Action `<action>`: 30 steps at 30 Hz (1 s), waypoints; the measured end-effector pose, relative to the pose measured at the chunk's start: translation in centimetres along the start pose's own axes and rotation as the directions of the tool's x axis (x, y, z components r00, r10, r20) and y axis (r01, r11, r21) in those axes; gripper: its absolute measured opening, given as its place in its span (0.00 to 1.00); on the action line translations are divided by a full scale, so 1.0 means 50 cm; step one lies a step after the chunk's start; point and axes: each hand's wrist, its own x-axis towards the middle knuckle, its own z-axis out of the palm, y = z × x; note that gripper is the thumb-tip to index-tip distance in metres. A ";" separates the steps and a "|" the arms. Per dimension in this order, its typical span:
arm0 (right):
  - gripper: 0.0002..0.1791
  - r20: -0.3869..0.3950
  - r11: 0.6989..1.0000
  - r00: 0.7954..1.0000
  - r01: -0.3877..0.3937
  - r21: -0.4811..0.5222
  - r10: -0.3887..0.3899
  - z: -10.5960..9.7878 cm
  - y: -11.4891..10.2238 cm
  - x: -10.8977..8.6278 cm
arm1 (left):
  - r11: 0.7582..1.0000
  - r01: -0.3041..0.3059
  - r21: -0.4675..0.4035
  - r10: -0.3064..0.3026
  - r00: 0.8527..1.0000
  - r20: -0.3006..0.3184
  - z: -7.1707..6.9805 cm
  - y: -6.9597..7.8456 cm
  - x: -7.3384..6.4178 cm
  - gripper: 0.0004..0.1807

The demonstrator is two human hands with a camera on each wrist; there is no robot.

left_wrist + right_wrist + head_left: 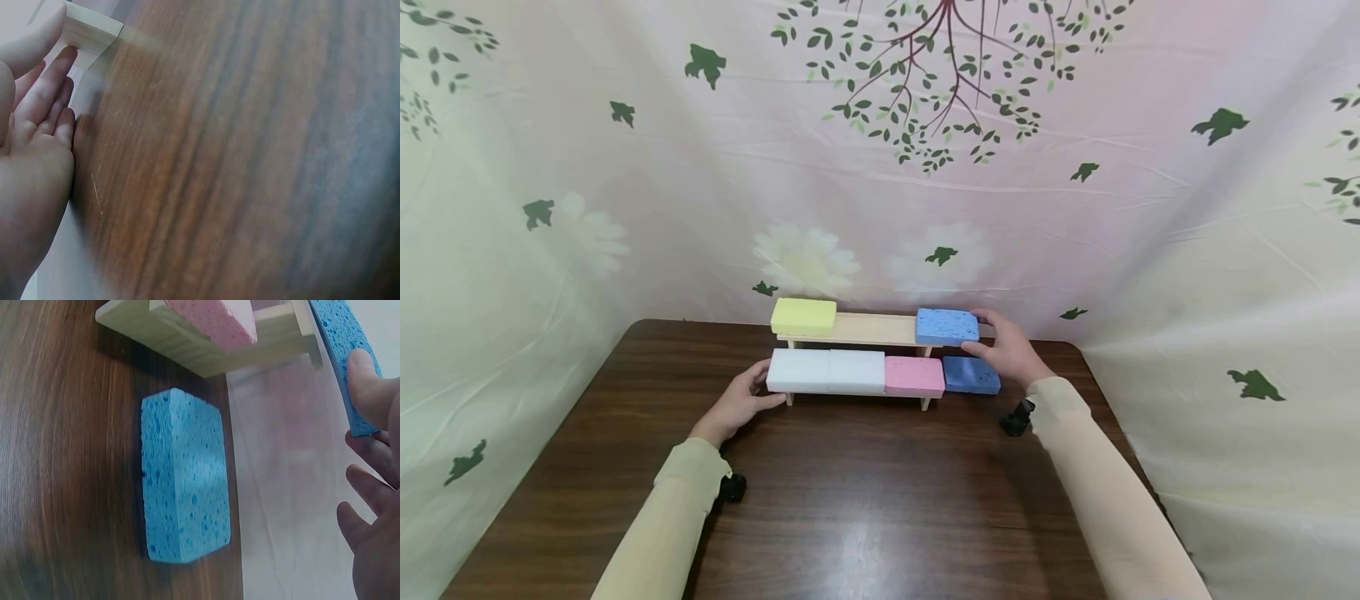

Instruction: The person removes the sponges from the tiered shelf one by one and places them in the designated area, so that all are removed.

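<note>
Across the back and sides hangs a pale cloth [880,200] printed with branches, daisies and dark green birds. Before it spreads the dark, wood-grained surface [865,508]. A person's cream sleeves [1120,492] reach over it from the near edge. Near the back edge stand 2 pale wooden shelves on short legs: the front shelf [850,395], lower, and the rear shelf [876,328], higher, just behind.

Of the hands, the left hand [737,408] is at the front shelf's left end with fingers loosely extended, grasping nothing; whether its fingertips press the wood, I cannot tell. The right hand [1011,350] pinches the upper blue sponge [947,327] between thumb and fingers at the rear shelf's right end, past which the sponge juts.

The front shelf bears 2 white blocks [826,372], side by side, then a pink sponge [913,376] touching them on the right. The yellow sponge [803,317] sits on the rear shelf's left end. Directly on the surface, just right of the pink sponge, lies the lower blue sponge [972,375]. Smallest are 2 black devices [1017,418], 1 at each wrist.
</note>
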 end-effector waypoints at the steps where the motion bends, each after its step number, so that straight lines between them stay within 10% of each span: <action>1: 0.40 -0.003 1.000 1.000 -0.005 -0.001 0.005 -0.002 0.003 -0.001 | 1.000 -0.001 0.000 0.001 1.000 0.001 0.000 0.001 0.000 0.46; 30: 0.39 -0.030 0.995 0.995 -0.094 0.043 0.095 -0.038 0.080 -0.037 | 1.000 0.008 -0.003 -0.008 1.000 -0.004 0.000 0.002 0.000 0.47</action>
